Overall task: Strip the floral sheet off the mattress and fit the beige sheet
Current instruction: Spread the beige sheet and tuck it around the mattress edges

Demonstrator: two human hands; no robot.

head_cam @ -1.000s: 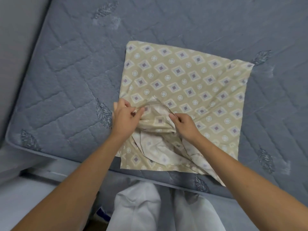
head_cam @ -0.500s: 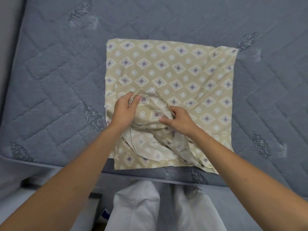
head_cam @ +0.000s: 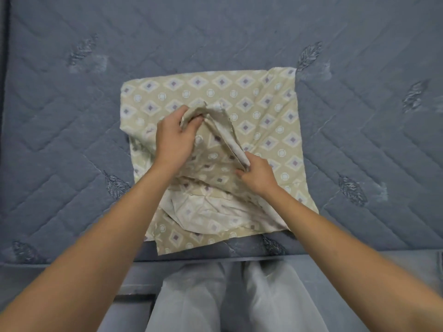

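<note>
On mattress (head_cam: 72,140), sheet fold (head_cam: 225,133) now higher

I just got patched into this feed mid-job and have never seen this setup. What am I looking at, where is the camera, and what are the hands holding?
There is no machine here: a person wears one wide-angle camera on the head, looking down at their own arms. The grey quilted surface is a bare mattress. On it lies the folded beige sheet, printed with diamonds and circles, partly opened. The left hand grips a raised fold of it; the right hand pinches the same fold lower down. The pale trousers at the bottom are the person's legs. No floral sheet shows.
</note>
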